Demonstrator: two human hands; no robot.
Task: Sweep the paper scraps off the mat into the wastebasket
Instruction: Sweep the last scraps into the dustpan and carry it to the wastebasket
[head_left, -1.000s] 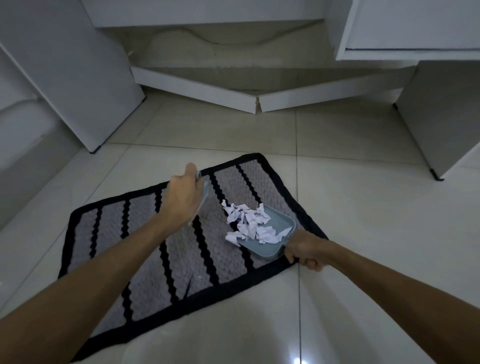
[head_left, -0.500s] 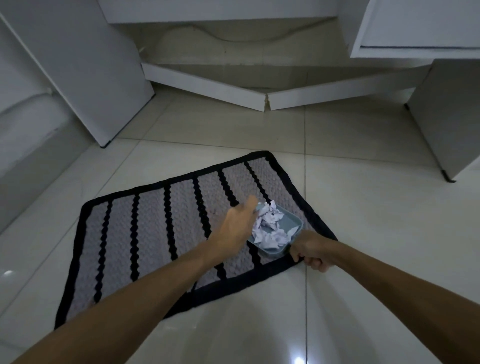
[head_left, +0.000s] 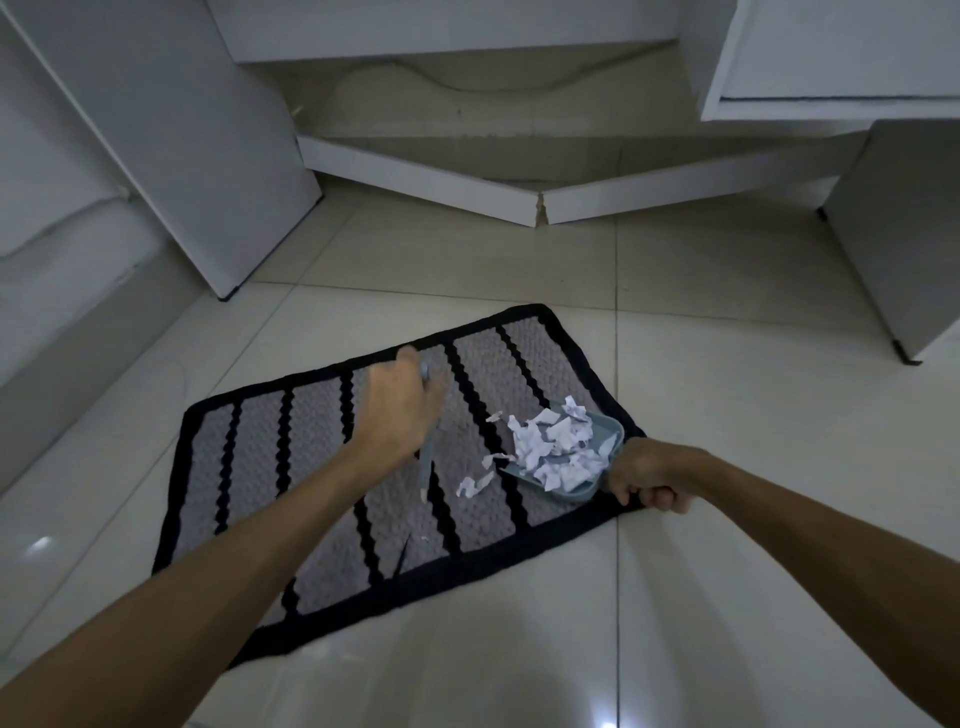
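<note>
Left hand (head_left: 397, 410) is wrapping its grip tight round a small brush (head_left: 427, 457), right hand (head_left: 649, 475) is clutching the dustpan (head_left: 610, 441) handle, paper scraps (head_left: 550, 452) piling in it, a few lying on the striped mat (head_left: 322, 457) on the tiled floor (head_left: 753, 415) by white cabinets (head_left: 208, 156).

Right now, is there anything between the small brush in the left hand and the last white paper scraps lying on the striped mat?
Nothing visible. Between the grey-blue hand brush held by the left hand and the loose white paper scraps lies only bare grey-and-black striped mat. Just behind them, the grey-blue plastic dustpan, held by the right hand, is waiting.
</note>
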